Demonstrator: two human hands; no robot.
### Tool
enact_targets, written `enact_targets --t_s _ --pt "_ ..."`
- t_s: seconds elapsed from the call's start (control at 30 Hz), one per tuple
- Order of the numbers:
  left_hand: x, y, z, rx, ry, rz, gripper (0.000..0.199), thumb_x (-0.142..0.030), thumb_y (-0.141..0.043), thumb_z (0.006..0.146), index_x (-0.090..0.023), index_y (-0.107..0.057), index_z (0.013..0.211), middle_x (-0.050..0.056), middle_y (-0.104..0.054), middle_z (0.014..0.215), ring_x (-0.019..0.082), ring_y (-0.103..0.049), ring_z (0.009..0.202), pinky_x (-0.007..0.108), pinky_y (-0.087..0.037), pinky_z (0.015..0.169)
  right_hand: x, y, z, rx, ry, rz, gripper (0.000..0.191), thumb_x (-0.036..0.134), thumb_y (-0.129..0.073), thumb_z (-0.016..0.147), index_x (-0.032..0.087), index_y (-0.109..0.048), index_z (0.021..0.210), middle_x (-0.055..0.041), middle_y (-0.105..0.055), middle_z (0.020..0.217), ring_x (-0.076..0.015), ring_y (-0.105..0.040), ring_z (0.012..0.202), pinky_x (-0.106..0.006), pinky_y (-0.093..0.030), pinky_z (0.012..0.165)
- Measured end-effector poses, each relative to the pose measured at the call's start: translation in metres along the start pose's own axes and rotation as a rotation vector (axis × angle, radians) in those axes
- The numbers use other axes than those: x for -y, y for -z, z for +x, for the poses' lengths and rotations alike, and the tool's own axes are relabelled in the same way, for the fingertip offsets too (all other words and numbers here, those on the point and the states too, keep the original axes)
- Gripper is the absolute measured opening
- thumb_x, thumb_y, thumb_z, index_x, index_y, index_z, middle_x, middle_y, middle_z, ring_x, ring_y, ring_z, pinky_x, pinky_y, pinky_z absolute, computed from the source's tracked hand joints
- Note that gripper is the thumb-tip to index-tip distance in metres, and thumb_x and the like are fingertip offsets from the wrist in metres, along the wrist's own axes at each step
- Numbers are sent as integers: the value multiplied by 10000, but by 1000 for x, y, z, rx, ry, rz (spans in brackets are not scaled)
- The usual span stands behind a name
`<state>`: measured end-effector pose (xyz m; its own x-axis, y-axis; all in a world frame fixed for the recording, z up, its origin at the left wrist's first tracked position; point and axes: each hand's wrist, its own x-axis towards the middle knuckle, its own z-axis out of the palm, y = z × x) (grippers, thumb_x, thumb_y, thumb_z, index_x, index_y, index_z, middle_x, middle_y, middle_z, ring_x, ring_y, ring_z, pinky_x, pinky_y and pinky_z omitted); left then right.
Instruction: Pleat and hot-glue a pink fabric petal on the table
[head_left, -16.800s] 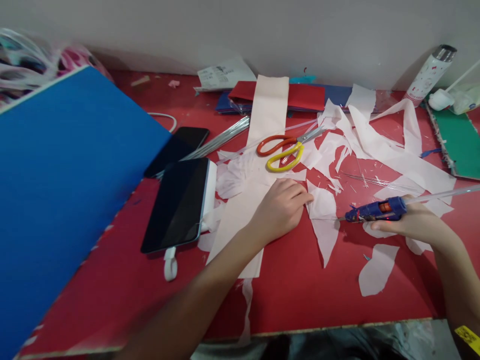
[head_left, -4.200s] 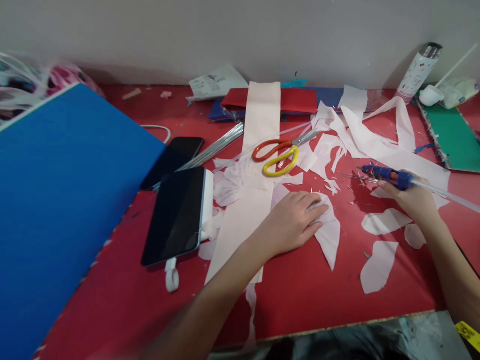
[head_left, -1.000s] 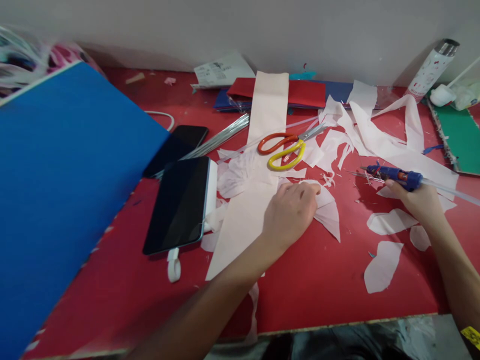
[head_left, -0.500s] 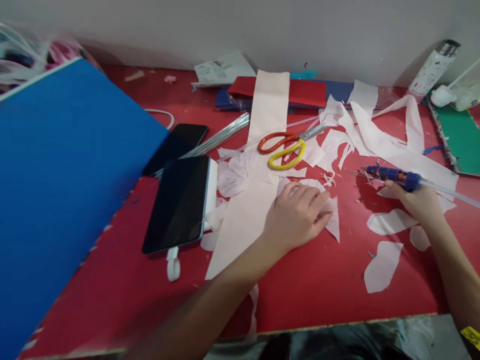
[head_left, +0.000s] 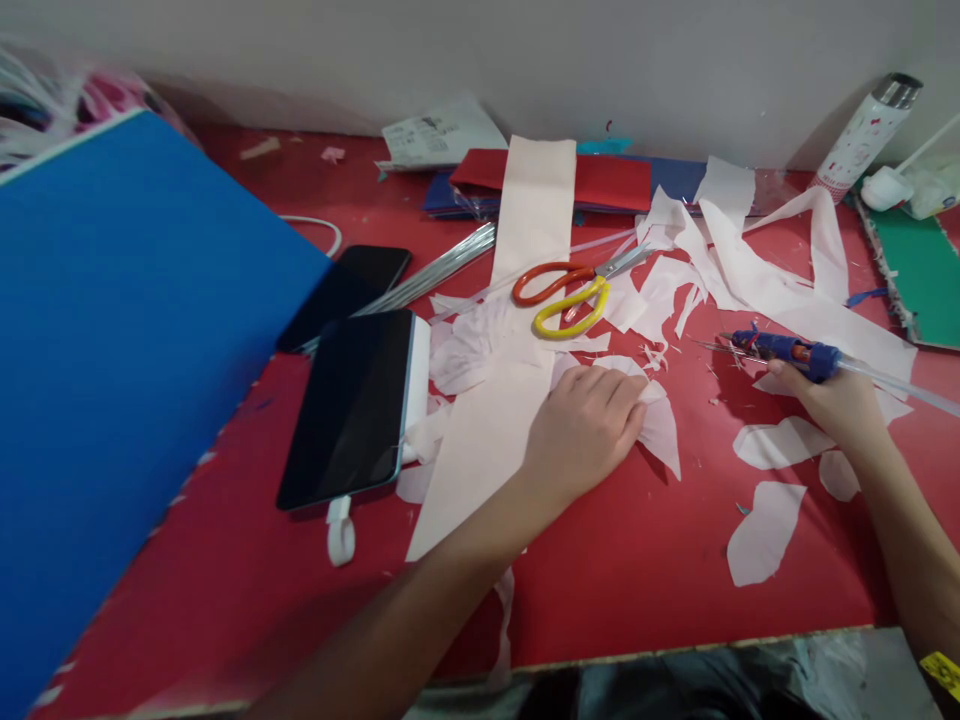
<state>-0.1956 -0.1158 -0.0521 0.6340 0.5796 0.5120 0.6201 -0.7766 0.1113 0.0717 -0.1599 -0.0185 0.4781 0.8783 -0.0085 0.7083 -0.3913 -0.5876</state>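
Observation:
My left hand (head_left: 589,425) is closed at the table's middle, its thumb and fingers pinching a pale pink paper petal (head_left: 661,438) that fans out to the right. Its curled fingers hide part of the petal. My right hand (head_left: 832,395) grips a blue glue gun (head_left: 787,350), with a clear glue stick (head_left: 900,387) running out of its back. Thin wires show near the gun's nozzle. Scissors (head_left: 574,295) with one red and one yellow handle lie just beyond my left hand. Cut petal pieces (head_left: 765,530) rest below the right hand.
A long pale strip (head_left: 465,480) runs under my left wrist. To the left lie a tablet (head_left: 349,400), a dark phone (head_left: 367,270), a bundle of silvery wires (head_left: 442,268) and a large blue board (head_left: 150,350). A white bottle (head_left: 862,140) stands at the back right.
My left hand has turned slightly and its fingers have drawn together on the petal, which now spreads out more beside the thumb. The right hand and glue gun stay almost still.

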Motion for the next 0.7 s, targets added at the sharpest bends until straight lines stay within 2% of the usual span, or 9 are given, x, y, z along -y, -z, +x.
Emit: enact_targets --t_s 0.1,0.2,0.3,0.5,0.6,0.7 --pt "-1 -1 -1 -23 19 -5 380 -158 -477 862 -143 -409 1235 76 -643 949 202 -597 861 355 -453 779 0 0 0 7 -1 3 418 587 -609 666 204 -688 815 -61 -682 742 -263 -619 725 -357 -435 637" --pt "-1 -3 -3 -29 31 -23 467 -133 -488 858 -210 -327 1290 104 -584 1128 207 -586 958 356 -463 780 1 -1 0 7 -3 -7 427 590 -605 667 206 -687 835 -64 -692 776 -270 -628 764 -363 -442 670" --pt "0 -4 -5 -27 30 -23 410 -110 -491 852 -257 -377 1217 110 -517 1216 200 -584 946 355 -472 757 1 -1 0 6 1 -11 417 588 -604 669 213 -684 835 -59 -698 794 -265 -630 778 -354 -442 684" --pt "-4 0 -2 8 49 63 148 -156 -522 841 -209 -528 980 136 -490 1237 240 -550 1005 396 -459 809 -1 0 1 -13 19 -51 385 589 -599 673 217 -668 745 -54 -678 719 -248 -615 705 -326 -425 612" --pt "-6 1 0 -40 35 148 58 -154 -548 827 -200 -557 861 117 -496 1249 254 -511 1103 442 -405 909 -1 0 2 -17 30 -36 378 576 -612 670 216 -673 768 -54 -685 735 -245 -612 698 -331 -425 615" --pt "-8 2 1 -112 -32 213 83 -122 -558 808 -190 -557 761 109 -509 1255 252 -463 1180 480 -302 1003 0 -1 2 -17 41 -15 376 571 -622 667 215 -676 775 -54 -689 733 -251 -617 701 -341 -430 621"
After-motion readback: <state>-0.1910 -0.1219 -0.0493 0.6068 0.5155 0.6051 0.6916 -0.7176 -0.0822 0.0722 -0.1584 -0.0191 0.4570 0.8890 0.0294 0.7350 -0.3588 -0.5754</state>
